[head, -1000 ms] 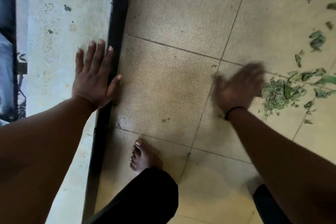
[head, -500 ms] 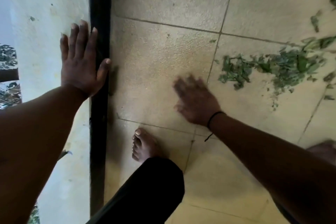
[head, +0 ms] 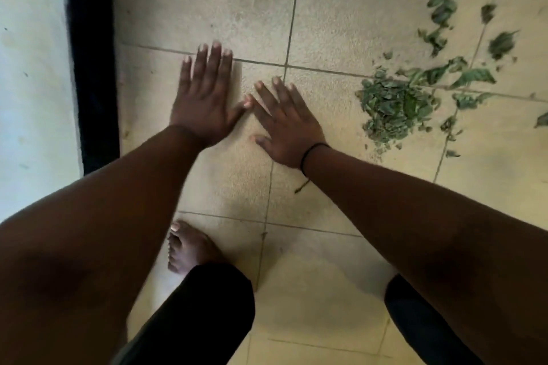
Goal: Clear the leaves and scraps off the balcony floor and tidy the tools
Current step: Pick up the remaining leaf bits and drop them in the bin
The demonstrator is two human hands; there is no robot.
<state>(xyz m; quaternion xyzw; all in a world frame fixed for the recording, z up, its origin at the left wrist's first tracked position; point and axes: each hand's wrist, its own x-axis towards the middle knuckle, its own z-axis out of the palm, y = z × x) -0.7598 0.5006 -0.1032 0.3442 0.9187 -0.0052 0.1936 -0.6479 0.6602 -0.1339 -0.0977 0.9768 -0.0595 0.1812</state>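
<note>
Head view: both hands lie flat on the speckled floor [head: 207,3], fingers straight, holding nothing. Left hand [head: 204,101] sits beside right hand [head: 284,124], thumb tip meeting its forefinger. Crumbled green leaves [head: 394,107] are heaped right of the right hand. Half a second ago the left hand pressed the pale ledge [head: 32,68] instead.

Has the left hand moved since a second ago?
Yes. The left hand left the pale ledge, crossed the black strip rightward, and now lies flat on the floor tiles.
</note>
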